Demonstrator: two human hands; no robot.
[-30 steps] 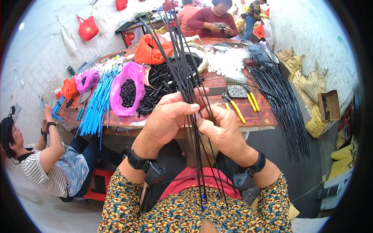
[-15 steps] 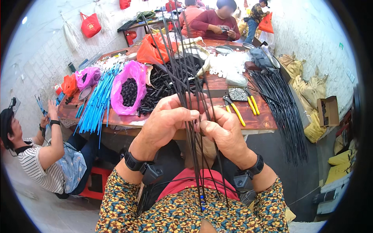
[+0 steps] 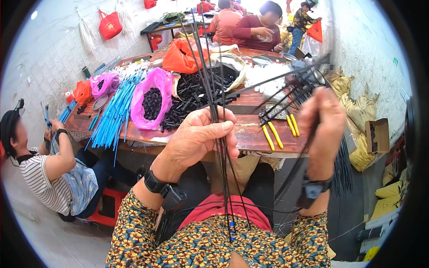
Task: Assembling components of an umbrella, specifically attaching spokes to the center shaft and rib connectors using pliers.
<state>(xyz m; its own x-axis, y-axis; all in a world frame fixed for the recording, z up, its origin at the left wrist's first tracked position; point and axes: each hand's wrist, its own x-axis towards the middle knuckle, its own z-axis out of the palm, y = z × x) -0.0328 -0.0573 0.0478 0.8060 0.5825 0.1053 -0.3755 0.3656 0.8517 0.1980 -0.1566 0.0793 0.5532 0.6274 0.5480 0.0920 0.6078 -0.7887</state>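
While the left hand (image 3: 201, 138) kept its fingers pinched on a bundle of thin black rods (image 3: 214, 89) above the counter's (image 3: 250, 134) near edge, the right hand (image 3: 324, 129) had swung away rightward. Its fingers gripped a few rods (image 3: 277, 100) drawn out, splitting the bundle.

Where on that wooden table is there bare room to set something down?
A bare strip of table runs along the near edge, between the pink bag and the yellow pliers. Farther back, black parts, the orange bag and blue rods crowd it.
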